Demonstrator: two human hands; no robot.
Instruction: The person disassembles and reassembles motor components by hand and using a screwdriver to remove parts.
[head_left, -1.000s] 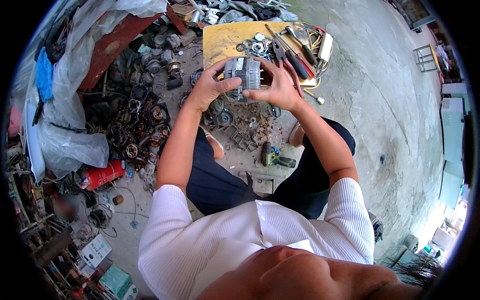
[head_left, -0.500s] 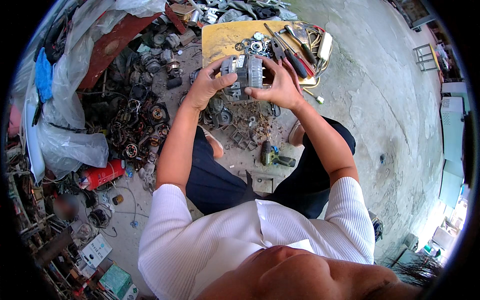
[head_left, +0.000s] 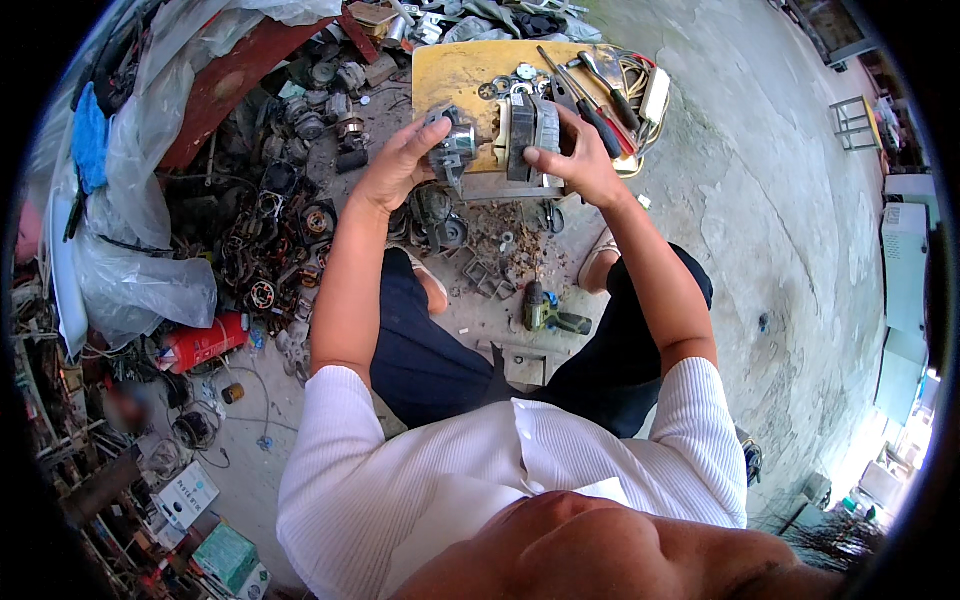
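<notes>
Two separated parts of a motor are held apart over the near edge of a low yellow-topped table. My left hand (head_left: 392, 172) is closed around a grey metal motor end housing (head_left: 455, 150), its thumb along the top. In my right hand (head_left: 588, 165) is the other motor half (head_left: 522, 138), with a dark ring-shaped body and a pale rim facing the gap. My right fingers are partly hidden behind it. Small rings and washers (head_left: 524, 72) lie on the table (head_left: 440, 75) just beyond.
Beside my right hand lie screwdrivers (head_left: 598, 122), a ratchet (head_left: 607, 85) and a cable with a white power strip (head_left: 655, 95). A cordless drill (head_left: 545, 312) rests on the floor between my feet, near scattered debris. Heaped motor parts (head_left: 290, 230) and a red cylinder (head_left: 205, 342) are leftward.
The motor, one piece before, has come apart into two. My left hand has drawn its half leftward, and my right hand has moved slightly right with the other.
</notes>
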